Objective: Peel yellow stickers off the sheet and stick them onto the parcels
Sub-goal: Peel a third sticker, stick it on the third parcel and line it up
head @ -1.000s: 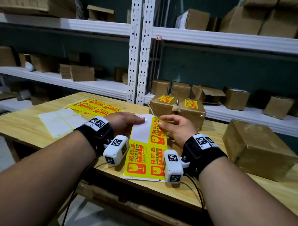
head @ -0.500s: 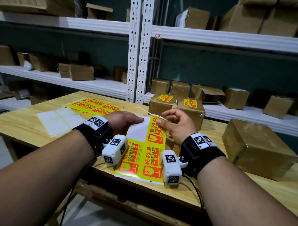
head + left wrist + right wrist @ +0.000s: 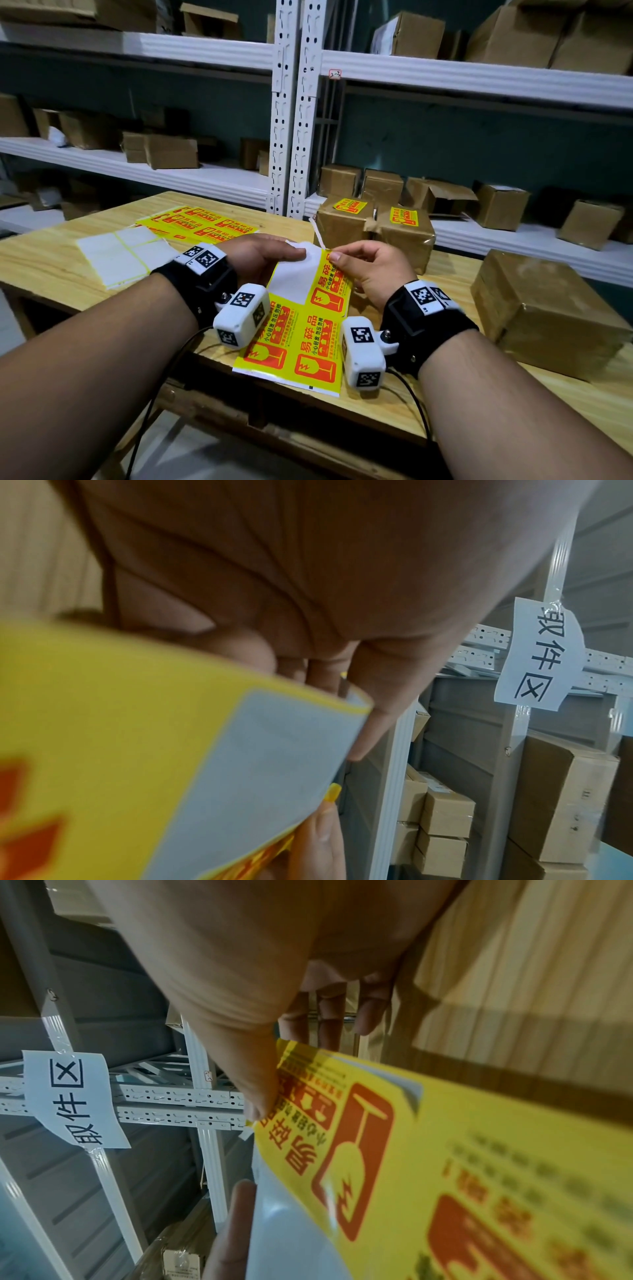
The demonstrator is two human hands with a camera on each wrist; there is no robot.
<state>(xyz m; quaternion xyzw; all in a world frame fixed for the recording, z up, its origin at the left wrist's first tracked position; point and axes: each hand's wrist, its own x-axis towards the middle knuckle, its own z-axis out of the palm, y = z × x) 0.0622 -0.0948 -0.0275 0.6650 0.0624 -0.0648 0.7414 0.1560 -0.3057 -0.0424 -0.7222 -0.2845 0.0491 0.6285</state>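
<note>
A person holds a yellow sticker sheet with red pictures (image 3: 301, 329) up over the near edge of the pale wooden table (image 3: 51, 260). The left hand (image 3: 260, 257) grips the sheet's top left corner, where a white patch of bare backing shows. The right hand (image 3: 370, 270) pinches the top edge of a yellow sticker (image 3: 330, 284) between thumb and finger, just beside the left hand. The sheet's bottom edge hangs past the table's front edge.

Two small brown cardboard parcels (image 3: 373, 229) sit right behind the hands, touching each other, each with a yellow sticker on top. A big brown parcel (image 3: 548, 311) sits to the right, well apart from the hands. On the left lie a white empty backing sheet (image 3: 126, 257) and more yellow sheets (image 3: 195, 222). Bare table shows between them and the hands.
</note>
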